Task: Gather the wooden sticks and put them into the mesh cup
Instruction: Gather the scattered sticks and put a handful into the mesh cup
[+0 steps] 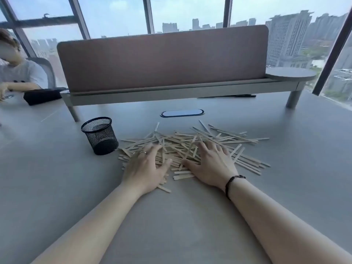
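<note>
A wide heap of pale wooden sticks (pixel 224 139) lies scattered on the grey table, just beyond the middle. A black mesh cup (pixel 100 135) stands upright and empty-looking to the left of the heap, close to its edge. My left hand (pixel 146 168) rests palm down on the left part of the heap with fingers spread; a ring is on one finger. My right hand (pixel 211 164) lies flat on the right-middle part, fingers spread over the sticks. Neither hand grips a stick. Sticks under both palms are hidden.
A brown desk divider (pixel 162 58) on a raised grey shelf runs across the back. An oval cable cover (pixel 182 113) sits in the table (pixel 190 216) behind the heap. A person sits at the far left beside a black item (pixel 42 95). Windows lie beyond.
</note>
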